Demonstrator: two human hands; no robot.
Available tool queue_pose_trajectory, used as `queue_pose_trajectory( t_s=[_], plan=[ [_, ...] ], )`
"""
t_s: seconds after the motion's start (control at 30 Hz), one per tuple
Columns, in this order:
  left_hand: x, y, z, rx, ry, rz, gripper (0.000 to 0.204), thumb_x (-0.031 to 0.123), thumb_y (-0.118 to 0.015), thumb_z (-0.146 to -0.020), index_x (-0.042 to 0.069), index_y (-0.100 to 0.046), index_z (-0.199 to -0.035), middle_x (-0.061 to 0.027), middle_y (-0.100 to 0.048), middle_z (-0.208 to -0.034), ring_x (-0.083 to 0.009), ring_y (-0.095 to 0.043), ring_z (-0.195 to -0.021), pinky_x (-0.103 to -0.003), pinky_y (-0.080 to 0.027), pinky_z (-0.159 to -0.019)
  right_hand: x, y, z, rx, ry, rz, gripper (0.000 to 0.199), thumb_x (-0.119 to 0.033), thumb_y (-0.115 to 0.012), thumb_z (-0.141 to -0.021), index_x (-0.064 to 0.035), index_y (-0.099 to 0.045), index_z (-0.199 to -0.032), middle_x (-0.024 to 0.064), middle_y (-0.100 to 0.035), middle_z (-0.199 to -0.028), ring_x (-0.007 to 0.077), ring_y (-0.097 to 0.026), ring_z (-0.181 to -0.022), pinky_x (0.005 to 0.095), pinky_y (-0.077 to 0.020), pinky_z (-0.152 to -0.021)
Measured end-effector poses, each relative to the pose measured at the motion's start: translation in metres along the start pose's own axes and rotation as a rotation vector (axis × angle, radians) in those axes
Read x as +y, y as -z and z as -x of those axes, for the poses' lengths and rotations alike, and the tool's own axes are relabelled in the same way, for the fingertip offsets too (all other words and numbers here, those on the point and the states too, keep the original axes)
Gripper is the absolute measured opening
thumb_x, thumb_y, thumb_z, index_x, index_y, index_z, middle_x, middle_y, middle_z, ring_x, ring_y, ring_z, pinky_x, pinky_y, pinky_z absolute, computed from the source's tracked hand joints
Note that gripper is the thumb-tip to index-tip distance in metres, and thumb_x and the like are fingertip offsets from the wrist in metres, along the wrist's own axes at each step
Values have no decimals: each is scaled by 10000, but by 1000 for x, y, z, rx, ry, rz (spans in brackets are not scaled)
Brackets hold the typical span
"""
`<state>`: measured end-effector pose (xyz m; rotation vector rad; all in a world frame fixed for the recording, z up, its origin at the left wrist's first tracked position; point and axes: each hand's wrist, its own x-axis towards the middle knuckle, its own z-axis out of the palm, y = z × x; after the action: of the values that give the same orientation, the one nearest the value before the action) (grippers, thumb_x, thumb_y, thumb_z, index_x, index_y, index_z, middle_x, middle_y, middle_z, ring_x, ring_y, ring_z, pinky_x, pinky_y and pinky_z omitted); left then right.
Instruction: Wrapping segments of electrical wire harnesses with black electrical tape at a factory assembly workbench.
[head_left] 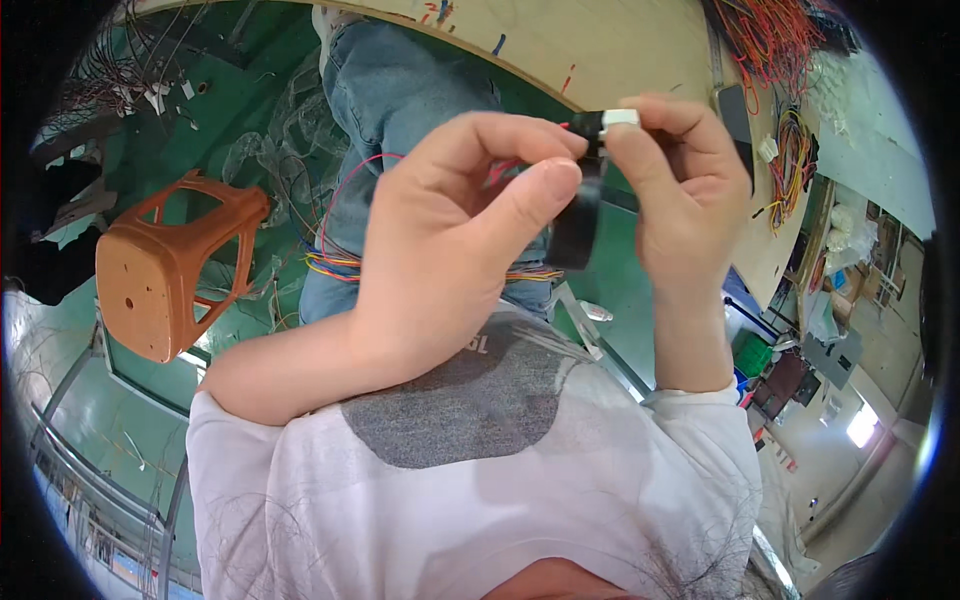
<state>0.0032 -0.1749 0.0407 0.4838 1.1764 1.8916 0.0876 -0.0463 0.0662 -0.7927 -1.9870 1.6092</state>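
Both hands are raised close to the camera above my lap. My left hand [450,230] has its thumb and forefinger pinched together, and a black tape roll [575,228] hangs against the thumb tip. My right hand [680,190] pinches a small white connector [621,117] on the end of a black-wrapped wire bundle [590,126]. The two hands almost touch at the fingertips. A bunch of thin coloured wires [335,262] runs across my jeans behind the hands; how it joins the connector is hidden by my fingers.
An orange plastic stool [170,270] lies tipped on the green floor [250,70] at left. A wooden workbench [600,40] curves along the top, with red, orange and yellow wire bundles [785,150] and a dark phone [737,115]. Crates and clutter sit at right.
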Motion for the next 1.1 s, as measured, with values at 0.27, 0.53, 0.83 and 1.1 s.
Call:
queue_pose_trajectory(
  t_s=[0.27,0.53,0.83,1.1],
  plan=[
    [1,-14,-2,73,653,710,146,191,-509,-828,78,-467,-910,-22,-500,-910,-119,-507,-881,-334,-427,-789,23,-7,8,8,292,143,153,11,-631,-733,-2,-544,-858,51,-549,-854,79,-486,-663,196,-403,-606],
    [-24,-1,-4,17,549,754,201,203,-479,-817,51,-515,-943,-64,-572,-933,-175,-540,-912,-346,-438,-812,13,-7,8,-45,167,-25,174,5,-620,-755,16,-527,-901,61,-573,-823,93,-543,-722,199,-445,-636],
    [-17,12,-9,-27,631,747,270,149,-495,-786,-15,-513,-1001,-120,-589,-898,-225,-577,-845,-331,-452,-792,11,-2,7,-104,162,-101,184,18,-615,-752,21,-526,-913,75,-578,-819,105,-560,-693,211,-482,-597],
    [-15,24,-21,-219,621,688,281,93,-546,-731,-19,-521,-987,-139,-588,-895,-229,-573,-855,-292,-445,-758,4,-1,6,-97,21,-145,177,-1,-621,-756,25,-541,-912,86,-596,-818,125,-576,-714,223,-476,-635]
  ],
)
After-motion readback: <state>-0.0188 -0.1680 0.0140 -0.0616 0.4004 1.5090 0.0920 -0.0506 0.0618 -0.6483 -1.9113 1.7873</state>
